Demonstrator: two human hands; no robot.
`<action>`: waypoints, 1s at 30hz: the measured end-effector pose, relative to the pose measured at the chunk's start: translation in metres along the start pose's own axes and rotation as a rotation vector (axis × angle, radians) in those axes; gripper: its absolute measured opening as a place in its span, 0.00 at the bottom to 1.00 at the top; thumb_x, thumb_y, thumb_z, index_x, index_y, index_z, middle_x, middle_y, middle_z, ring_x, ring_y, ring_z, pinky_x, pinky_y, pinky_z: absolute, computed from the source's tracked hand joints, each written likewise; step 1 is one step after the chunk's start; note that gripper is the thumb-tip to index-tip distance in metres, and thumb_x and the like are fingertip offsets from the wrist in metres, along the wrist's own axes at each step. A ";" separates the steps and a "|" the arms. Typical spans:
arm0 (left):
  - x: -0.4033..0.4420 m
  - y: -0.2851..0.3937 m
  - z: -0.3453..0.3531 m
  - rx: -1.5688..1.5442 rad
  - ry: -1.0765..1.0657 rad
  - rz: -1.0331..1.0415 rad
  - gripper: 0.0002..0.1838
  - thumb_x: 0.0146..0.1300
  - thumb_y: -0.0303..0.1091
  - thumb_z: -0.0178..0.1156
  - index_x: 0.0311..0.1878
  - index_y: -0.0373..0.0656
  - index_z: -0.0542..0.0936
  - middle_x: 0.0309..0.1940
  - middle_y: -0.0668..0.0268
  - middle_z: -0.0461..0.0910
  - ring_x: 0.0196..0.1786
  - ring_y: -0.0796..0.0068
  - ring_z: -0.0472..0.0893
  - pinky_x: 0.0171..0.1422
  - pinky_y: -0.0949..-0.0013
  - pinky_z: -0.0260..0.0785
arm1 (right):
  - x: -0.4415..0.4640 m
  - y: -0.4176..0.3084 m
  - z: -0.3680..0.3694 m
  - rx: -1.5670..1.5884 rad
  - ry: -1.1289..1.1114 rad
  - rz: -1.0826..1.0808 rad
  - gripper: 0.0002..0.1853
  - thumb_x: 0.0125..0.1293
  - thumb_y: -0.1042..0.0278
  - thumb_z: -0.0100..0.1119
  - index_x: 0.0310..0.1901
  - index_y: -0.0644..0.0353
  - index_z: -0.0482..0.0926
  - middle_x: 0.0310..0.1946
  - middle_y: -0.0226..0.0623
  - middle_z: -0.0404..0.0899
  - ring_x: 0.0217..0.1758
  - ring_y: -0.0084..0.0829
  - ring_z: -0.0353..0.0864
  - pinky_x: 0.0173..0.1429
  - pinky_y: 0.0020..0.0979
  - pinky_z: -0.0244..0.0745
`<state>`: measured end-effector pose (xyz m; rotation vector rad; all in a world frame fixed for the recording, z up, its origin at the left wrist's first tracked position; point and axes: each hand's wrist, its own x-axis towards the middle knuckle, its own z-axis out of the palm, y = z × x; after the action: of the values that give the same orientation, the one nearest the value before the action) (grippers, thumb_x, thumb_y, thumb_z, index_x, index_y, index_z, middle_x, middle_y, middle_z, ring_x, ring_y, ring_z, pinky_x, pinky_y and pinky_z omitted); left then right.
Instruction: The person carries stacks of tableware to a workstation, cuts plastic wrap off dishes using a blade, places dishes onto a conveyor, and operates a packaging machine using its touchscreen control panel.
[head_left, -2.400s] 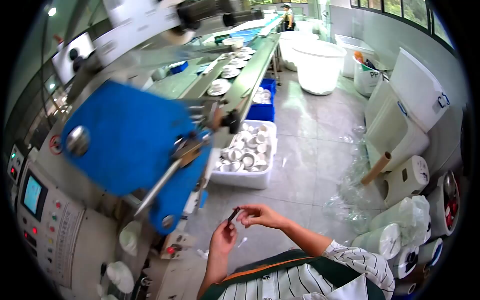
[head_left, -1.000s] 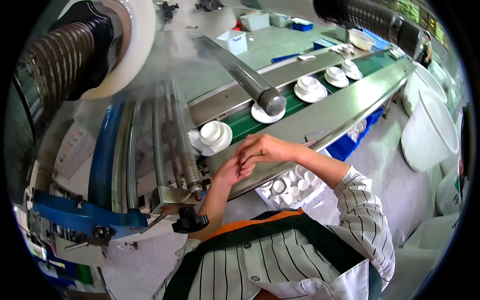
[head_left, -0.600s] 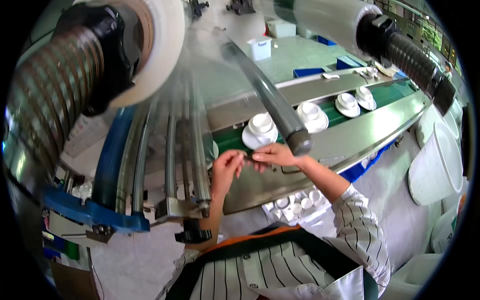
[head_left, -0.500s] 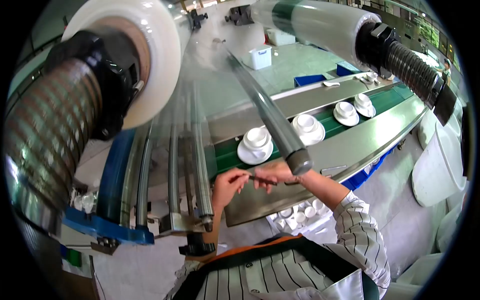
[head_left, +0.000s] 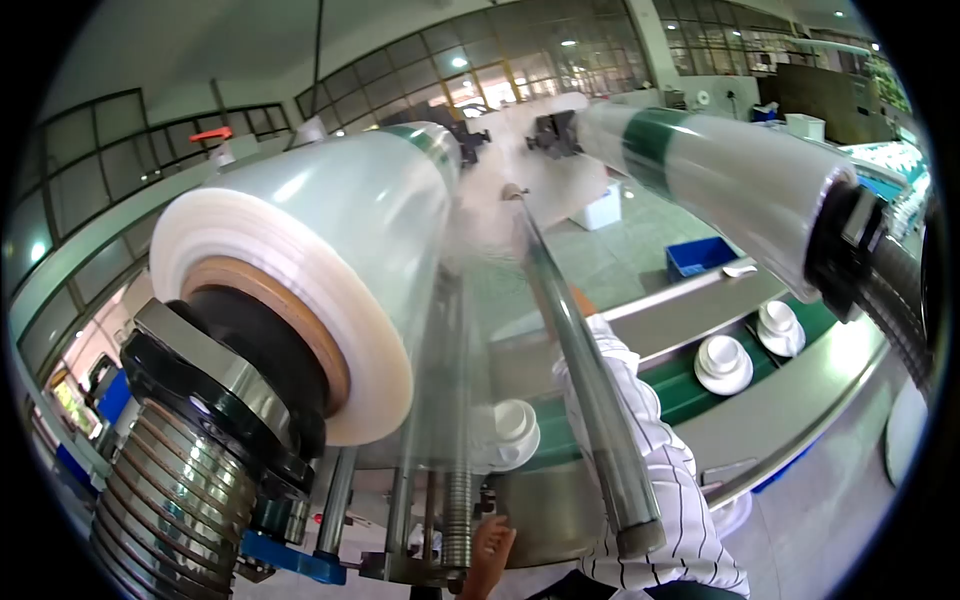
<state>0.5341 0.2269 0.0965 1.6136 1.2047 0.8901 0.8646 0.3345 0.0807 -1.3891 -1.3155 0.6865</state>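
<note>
Since the frame of half a second earlier, the two hands had parted: the right arm had gone forward behind the metal bar [head_left: 590, 390], the left hand [head_left: 492, 540] had ended lower and nearer the wearer, and the view had tilted up to take in more of the rolls and windows. Nearest: one striped sleeve [head_left: 645, 440], right arm, stretched over the conveyor and crossed in front by the bar. Left hand, at the lower edge, just beside the end of a threaded roller [head_left: 457, 520]; fingers bent inward, whether around anything could not be told. One blue bracket [head_left: 290, 557], left of that roller. One left film roll [head_left: 320, 200], large, on a brown core, with a black chuck and a coil-wrapped shaft [head_left: 175, 490] at its near end. Clear film [head_left: 500, 235], hazy, between this roll and the bar. Right hand [head_left: 582, 301], beyond the sleeve cuff, mostly hidden by bar and film; finger spread and contents could not be told. Conveyor, green belt [head_left: 560, 450], bearing one cup-and-saucer stack [head_left: 515, 430] seen through film, and two more stacks [head_left: 723, 365] farther along to the right. One right film roll [head_left: 720, 180], green-banded, above the belt. One white spoon [head_left: 740, 271], on the far steel rail. Beyond: one blue crate [head_left: 700, 257]; one white box [head_left: 600, 208]; paned windows [head_left: 570, 50] at the back.
</note>
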 end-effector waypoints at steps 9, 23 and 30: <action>-0.029 0.009 0.016 0.085 0.066 0.208 0.17 0.57 0.34 0.61 0.47 0.36 0.75 0.27 0.61 0.80 0.27 0.77 0.79 0.33 0.72 0.70 | -0.047 -0.160 0.008 0.584 -0.439 -0.581 0.17 0.65 0.58 0.47 0.24 0.60 0.74 0.17 0.34 0.73 0.18 0.31 0.70 0.23 0.31 0.62; -0.104 -0.024 -0.018 0.180 0.165 0.546 0.13 0.53 0.28 0.62 0.42 0.37 0.76 0.30 0.59 0.79 0.32 0.69 0.79 0.37 0.70 0.70 | 0.011 -0.118 0.024 0.378 -0.357 0.188 0.16 0.66 0.54 0.47 0.29 0.58 0.74 0.19 0.23 0.69 0.19 0.16 0.66 0.20 0.19 0.64; -0.173 -0.138 -0.151 0.361 0.263 0.058 0.12 0.52 0.34 0.62 0.39 0.42 0.77 0.23 0.57 0.77 0.27 0.61 0.78 0.31 0.65 0.70 | -0.029 -0.053 0.012 -0.509 0.183 -0.195 0.14 0.62 0.60 0.49 0.32 0.64 0.77 0.20 0.42 0.76 0.21 0.31 0.75 0.26 0.33 0.68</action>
<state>0.3077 0.1124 0.0113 1.8652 1.5795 0.9854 0.8289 0.3020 0.1189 -1.6471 -1.5128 0.0849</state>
